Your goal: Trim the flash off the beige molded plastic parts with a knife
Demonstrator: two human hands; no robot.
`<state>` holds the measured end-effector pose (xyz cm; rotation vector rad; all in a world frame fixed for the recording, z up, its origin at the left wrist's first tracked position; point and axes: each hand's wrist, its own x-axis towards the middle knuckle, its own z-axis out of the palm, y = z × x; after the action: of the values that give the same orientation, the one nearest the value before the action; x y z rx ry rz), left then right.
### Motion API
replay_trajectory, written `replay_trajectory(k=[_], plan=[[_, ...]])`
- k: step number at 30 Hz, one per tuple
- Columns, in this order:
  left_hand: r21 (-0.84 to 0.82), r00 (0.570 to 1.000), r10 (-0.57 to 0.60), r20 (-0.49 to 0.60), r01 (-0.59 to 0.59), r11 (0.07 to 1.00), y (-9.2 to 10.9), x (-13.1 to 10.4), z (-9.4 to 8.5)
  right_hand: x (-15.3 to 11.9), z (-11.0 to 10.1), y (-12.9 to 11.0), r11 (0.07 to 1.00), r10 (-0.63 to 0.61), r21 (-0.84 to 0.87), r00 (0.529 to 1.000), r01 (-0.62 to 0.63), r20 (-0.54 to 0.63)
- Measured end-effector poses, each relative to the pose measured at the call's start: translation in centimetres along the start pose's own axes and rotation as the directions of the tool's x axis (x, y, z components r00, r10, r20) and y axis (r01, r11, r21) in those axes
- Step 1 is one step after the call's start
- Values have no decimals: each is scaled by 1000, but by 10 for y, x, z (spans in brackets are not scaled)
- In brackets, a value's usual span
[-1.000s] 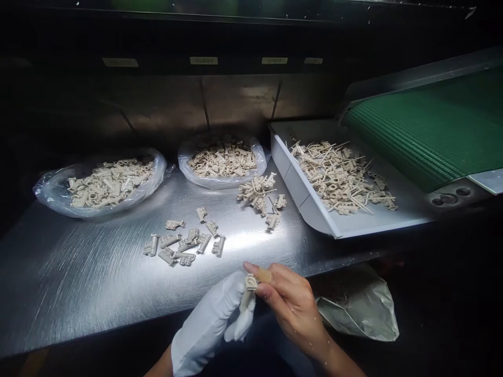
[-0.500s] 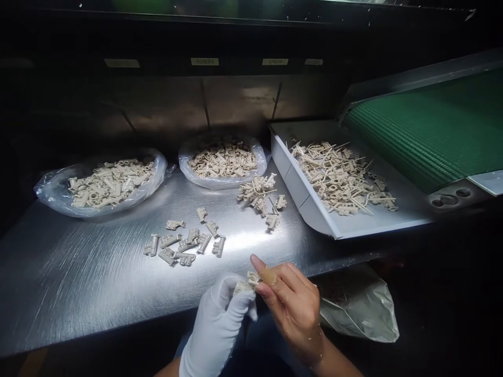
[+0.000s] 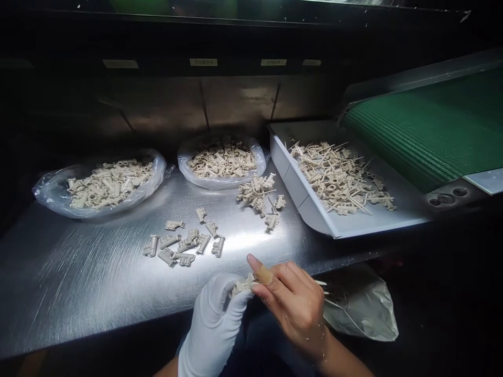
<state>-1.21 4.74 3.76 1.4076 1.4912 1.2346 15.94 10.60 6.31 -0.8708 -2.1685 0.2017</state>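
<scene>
My left hand (image 3: pixel 214 319), in a white glove, is closed round a small beige moulded plastic part (image 3: pixel 242 285) above the table's front edge. Bare and with a tan band on one finger, my right hand (image 3: pixel 296 298) pinches the right end of that part. Thin pale rods (image 3: pixel 321 283) stick out beyond the right hand's knuckles; whether it grips them I cannot tell. Several loose beige parts (image 3: pixel 184 243) lie on the metal table (image 3: pixel 98 272) ahead of the left hand. A small heap of parts with thin stems (image 3: pixel 257 193) sits farther back.
Two clear plastic bags (image 3: pixel 51 196) (image 3: pixel 220 182) full of beige parts stand at the back. At right, a white tray (image 3: pixel 310 204) holds a pile of stemmed parts below a green conveyor belt (image 3: pixel 432 131). An open bag (image 3: pixel 365 309) hangs under the table edge.
The part has turned slightly in my left hand. My right hand has shifted a little, and pale rods now show beyond its knuckles. The things on the table stay put.
</scene>
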Motion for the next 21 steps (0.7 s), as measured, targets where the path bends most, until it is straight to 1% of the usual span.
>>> replay_trajectory(k=[3, 6, 9, 12, 17, 21], plan=[[27, 999, -18, 33, 17, 999, 1, 1, -2, 3, -1, 1, 1000, -20, -3, 1000, 20, 8], [-14, 994, -76, 77, 78, 997, 4, 3, -3, 3, -2, 1, 999, -19, 37, 999, 18, 27], [-62, 990, -104, 98, 111, 992, 6, 5, -2, 1, -1, 2, 992, 7, 124, 999, -12, 39], [-77, 992, -93, 85, 99, 992, 8, 5, -1, -1, 3, 3, 977, 46, 210, 999, -49, 19], [-93, 992, -69, 101, 79, 993, 8, 4, -1, -3, 10, 3, 983, 48, 177, 999, -44, -20], [-132, 984, -123, 129, 140, 981, 8, 5, -2, -3, 8, 3, 982, 53, 184, 999, -51, -8]])
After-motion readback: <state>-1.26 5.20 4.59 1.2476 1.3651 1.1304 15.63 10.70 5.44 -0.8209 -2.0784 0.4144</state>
